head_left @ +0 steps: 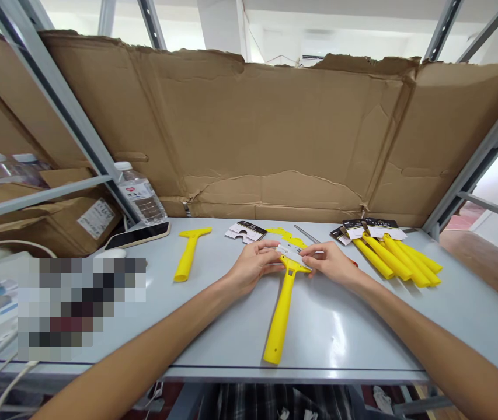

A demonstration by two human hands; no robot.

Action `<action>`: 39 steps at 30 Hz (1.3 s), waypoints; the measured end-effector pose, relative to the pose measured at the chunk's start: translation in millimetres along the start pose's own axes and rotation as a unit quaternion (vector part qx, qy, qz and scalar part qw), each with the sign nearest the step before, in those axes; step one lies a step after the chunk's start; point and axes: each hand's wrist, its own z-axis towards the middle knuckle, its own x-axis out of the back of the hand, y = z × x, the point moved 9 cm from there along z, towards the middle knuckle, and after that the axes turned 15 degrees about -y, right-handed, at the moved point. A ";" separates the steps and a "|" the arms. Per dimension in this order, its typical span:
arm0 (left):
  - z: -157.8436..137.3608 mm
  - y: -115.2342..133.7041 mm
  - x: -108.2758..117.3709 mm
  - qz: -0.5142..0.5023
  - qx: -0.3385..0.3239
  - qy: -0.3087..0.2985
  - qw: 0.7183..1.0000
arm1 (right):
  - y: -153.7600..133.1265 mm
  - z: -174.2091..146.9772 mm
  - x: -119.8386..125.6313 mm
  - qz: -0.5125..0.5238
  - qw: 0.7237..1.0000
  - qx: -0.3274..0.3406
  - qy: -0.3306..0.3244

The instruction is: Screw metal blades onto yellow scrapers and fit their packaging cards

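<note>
A yellow scraper (280,315) lies in front of me with its handle toward the table's front edge. A flat silvery blade (290,253) sits across its head. My left hand (253,268) pinches the left end of the blade and head, the thumb partly hidden. From the other side my right hand (331,261) grips the blade's right end between thumb and fingers. Just behind the hands lie yellow plastic pieces (287,235), partly covered. A black-and-white card (246,231) is beyond my left hand, and a thin metal tool (306,233) lies behind my right hand.
Another yellow scraper handle (187,256) lies to the left. Several yellow scrapers (400,262) with cards are piled at the right. A phone (138,235), a water bottle (141,195) and a cardboard box (73,219) stand at the left; a cardboard wall (270,134) closes the back.
</note>
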 end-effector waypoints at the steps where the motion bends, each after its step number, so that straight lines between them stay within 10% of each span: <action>1: -0.3 -0.6 -1.0 0.001 0.000 0.002 1.000 | -0.5 -0.3 -0.6 -0.003 1.000 -0.001 0.001; 22: -7.1 2.9 8.1 0.009 -0.055 0.103 0.993 | -4.8 -5.5 -24.9 0.214 0.977 -0.007 -0.018; 31: -3.5 -27.1 -25.1 -0.065 0.104 -0.025 0.992 | -11.1 -9.9 -22.8 0.153 0.988 0.020 0.013; 39: -10.3 -14.4 -19.8 0.040 0.082 0.056 0.994 | -6.7 -7.6 -40.6 0.242 0.970 -0.003 -0.019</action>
